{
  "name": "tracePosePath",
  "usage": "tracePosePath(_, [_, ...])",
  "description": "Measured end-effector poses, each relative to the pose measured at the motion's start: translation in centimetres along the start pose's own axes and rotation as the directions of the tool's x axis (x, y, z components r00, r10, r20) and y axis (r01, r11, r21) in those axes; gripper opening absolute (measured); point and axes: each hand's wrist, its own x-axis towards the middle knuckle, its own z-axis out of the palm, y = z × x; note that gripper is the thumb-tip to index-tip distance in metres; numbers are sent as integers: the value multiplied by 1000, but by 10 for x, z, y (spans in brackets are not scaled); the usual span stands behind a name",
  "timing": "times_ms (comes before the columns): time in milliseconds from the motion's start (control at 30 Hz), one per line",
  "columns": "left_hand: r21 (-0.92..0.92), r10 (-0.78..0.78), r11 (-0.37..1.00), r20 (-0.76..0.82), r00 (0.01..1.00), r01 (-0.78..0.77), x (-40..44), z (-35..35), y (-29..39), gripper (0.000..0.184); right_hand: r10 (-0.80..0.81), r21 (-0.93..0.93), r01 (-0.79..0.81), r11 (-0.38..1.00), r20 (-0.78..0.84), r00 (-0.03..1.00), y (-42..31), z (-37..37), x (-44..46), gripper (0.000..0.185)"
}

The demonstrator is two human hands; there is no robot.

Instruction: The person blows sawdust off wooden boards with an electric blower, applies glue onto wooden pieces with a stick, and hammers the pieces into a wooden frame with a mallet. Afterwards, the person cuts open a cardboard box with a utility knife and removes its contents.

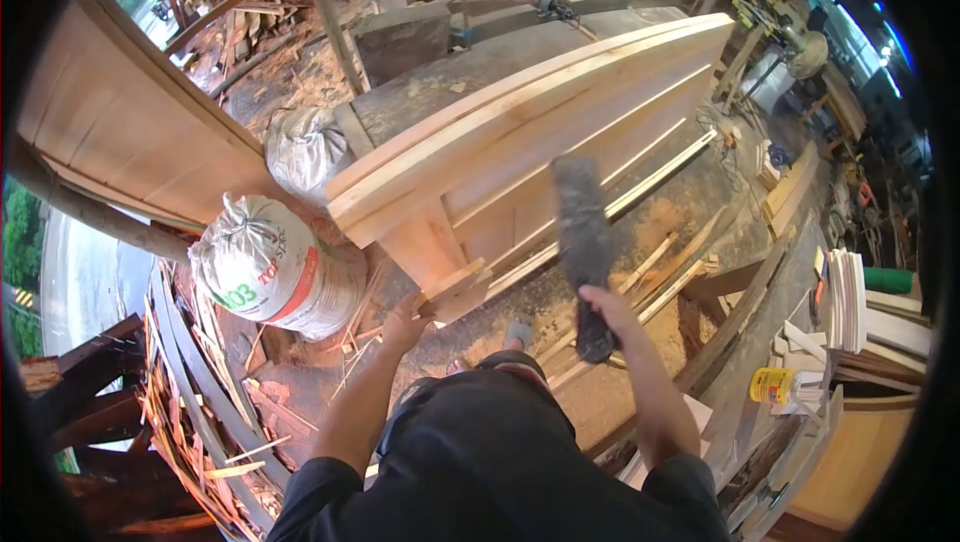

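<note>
My right hand (610, 312) grips the narrow end of a dark, club-like wooden mallet (582, 227), its wide head pointing away from me and slightly blurred. A pale wooden door panel (530, 112) stands on its long edge before me, running from near left to far right. At its near lower corner, my left hand (405, 327) has its fingers closed around the end of a short flat piece of wood (455, 287). That piece lies against the panel's near end. Past the mallet's left side, thin strips show along the panel's inner face.
A tied white sack (275, 267) stands at the left, a silvery sack (305, 152) behind it. Another wooden panel (130, 112) leans at the far left. Long strips (655, 287) and offcuts litter the floor. A yellow-labelled jar (772, 385) is at right, near stacked slats (846, 302).
</note>
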Motion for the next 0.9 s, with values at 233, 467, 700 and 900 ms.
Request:
tracePosePath(233, [91, -47, 995, 54, 997, 42, 0, -12, 23, 63, -69, -281, 135, 950, 233, 970, 56, 40, -19, 80])
tracePosePath(467, [-137, 35, 990, 31, 999, -31, 20, 22, -48, 51, -489, -357, 540, 763, 228, 842, -53, 86, -99, 72])
tracePosePath(700, [-110, -6, 994, -23, 1000, 3, 8, -22, 5, 46, -793, -490, 835, 249, 392, 467, -42, 108, -76, 43])
tracePosePath(900, [-98, -38, 994, -4, 999, 37, 18, -7, -10, 47, -337, -927, 301, 224, 216, 916, 30, 121, -41, 60])
